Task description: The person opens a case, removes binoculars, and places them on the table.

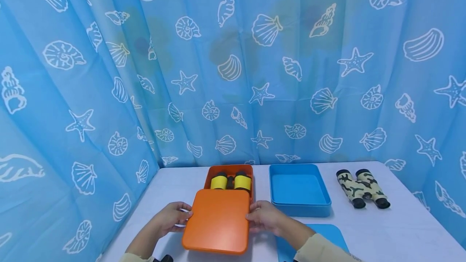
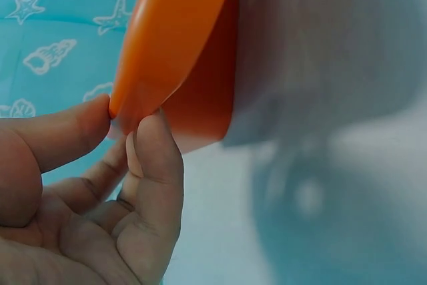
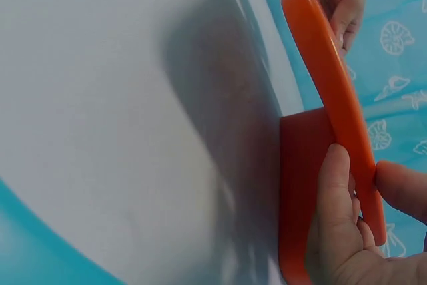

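An orange lid (image 1: 218,221) is held between both hands, tilted, over the near part of an orange box (image 1: 233,169). My left hand (image 1: 175,216) pinches the lid's left edge between thumb and fingers. On the opposite edge, my right hand (image 1: 265,216) pinches it the same way, as the lid (image 3: 333,91) in the right wrist view also shows. Inside the box lie yellow and black binoculars (image 1: 219,182), their near part hidden by the lid. The box's wall (image 2: 207,98) shows beneath the lid in the left wrist view.
Right of the orange box stands an open blue box (image 1: 300,210). A blue lid (image 1: 329,235) lies in front of it, partly behind my right forearm. Camouflage binoculars (image 1: 358,187) lie farther right on the white table (image 1: 407,229). A shell-patterned blue curtain (image 1: 240,80) hangs behind.
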The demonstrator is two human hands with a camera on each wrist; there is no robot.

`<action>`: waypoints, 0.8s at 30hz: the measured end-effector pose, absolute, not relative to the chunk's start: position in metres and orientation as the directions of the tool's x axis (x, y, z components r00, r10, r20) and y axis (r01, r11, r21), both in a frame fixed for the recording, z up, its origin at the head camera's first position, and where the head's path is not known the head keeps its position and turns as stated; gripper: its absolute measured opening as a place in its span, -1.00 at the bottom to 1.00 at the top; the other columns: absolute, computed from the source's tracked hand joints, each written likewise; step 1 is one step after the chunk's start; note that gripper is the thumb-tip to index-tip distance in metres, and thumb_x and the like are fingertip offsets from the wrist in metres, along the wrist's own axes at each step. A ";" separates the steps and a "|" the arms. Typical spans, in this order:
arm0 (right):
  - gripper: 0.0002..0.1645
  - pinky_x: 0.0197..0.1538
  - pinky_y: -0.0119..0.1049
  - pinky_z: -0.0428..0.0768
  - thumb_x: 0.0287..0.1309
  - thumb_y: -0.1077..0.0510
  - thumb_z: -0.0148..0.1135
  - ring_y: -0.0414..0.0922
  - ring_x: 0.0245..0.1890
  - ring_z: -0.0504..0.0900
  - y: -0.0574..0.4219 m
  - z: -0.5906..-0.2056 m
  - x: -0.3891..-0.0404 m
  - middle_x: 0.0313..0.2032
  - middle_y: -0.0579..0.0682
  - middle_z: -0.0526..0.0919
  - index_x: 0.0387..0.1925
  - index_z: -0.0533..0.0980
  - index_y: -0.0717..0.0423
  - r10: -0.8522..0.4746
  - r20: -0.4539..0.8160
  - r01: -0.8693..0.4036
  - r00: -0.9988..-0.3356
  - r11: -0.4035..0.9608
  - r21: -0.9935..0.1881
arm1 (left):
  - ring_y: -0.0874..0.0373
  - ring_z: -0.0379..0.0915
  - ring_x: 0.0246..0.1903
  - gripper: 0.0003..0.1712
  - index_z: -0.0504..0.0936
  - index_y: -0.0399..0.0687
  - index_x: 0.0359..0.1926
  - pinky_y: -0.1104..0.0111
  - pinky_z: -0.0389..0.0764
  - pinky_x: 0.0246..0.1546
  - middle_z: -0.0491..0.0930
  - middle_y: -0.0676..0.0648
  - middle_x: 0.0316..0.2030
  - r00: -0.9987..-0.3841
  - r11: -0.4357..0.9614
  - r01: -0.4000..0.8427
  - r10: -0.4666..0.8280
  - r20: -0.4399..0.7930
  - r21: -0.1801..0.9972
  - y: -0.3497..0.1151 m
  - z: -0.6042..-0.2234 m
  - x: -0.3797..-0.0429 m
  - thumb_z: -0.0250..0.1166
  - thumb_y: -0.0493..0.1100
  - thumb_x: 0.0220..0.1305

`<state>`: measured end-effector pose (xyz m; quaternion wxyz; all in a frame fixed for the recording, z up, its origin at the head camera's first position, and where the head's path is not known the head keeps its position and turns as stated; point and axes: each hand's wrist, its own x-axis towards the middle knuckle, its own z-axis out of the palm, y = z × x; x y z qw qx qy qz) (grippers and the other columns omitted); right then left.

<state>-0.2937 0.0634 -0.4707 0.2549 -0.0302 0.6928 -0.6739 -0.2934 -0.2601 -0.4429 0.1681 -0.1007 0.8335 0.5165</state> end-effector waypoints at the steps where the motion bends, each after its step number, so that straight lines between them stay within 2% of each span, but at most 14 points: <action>1: -0.56 -0.11 -0.07 0.66 0.24 0.29 0.26 -0.01 -0.23 0.64 0.064 -0.472 -0.292 -0.17 0.17 0.59 0.05 0.33 0.40 -0.391 -0.310 0.302 -0.867 0.084 -0.950 | 0.01 0.54 -0.31 -0.62 0.49 -0.31 0.04 0.15 0.68 -0.26 0.60 -0.15 -0.24 -0.921 0.450 -0.346 0.005 -0.389 0.824 -0.260 -0.443 -0.292 0.31 -0.16 0.30; 10: -0.63 -0.15 -0.01 0.66 0.19 0.36 0.20 -0.02 -0.26 0.64 0.064 -0.477 -0.274 -0.23 0.20 0.57 -0.02 0.31 0.40 -0.412 -0.283 0.289 -0.866 0.049 -0.956 | 0.01 0.57 -0.29 -0.62 0.48 -0.32 0.03 0.12 0.68 -0.26 0.60 -0.15 -0.24 -0.914 0.469 -0.355 0.007 -0.405 0.809 -0.259 -0.441 -0.278 0.30 -0.18 0.31; 20: -0.71 -0.27 -0.16 0.70 0.21 0.32 0.23 -0.06 -0.42 0.64 0.063 -0.484 -0.265 -0.35 0.13 0.61 -0.08 0.38 0.33 -0.377 -0.334 0.300 -0.864 0.146 -0.943 | 0.08 0.49 -0.37 -0.68 0.47 -0.36 0.00 0.15 0.66 -0.25 0.54 -0.10 -0.35 -0.906 0.374 -0.321 0.144 -0.397 0.870 -0.269 -0.451 -0.255 0.25 -0.22 0.34; 24: -0.73 -0.31 -0.22 0.69 0.21 0.30 0.26 -0.07 -0.44 0.65 0.064 -0.486 -0.265 -0.37 0.12 0.62 -0.10 0.41 0.30 -0.353 -0.358 0.300 -0.864 0.211 -0.930 | 0.07 0.50 -0.35 -0.67 0.47 -0.34 0.00 0.16 0.66 -0.24 0.54 -0.10 -0.33 -0.894 0.373 -0.343 0.154 -0.422 0.862 -0.271 -0.457 -0.251 0.25 -0.20 0.34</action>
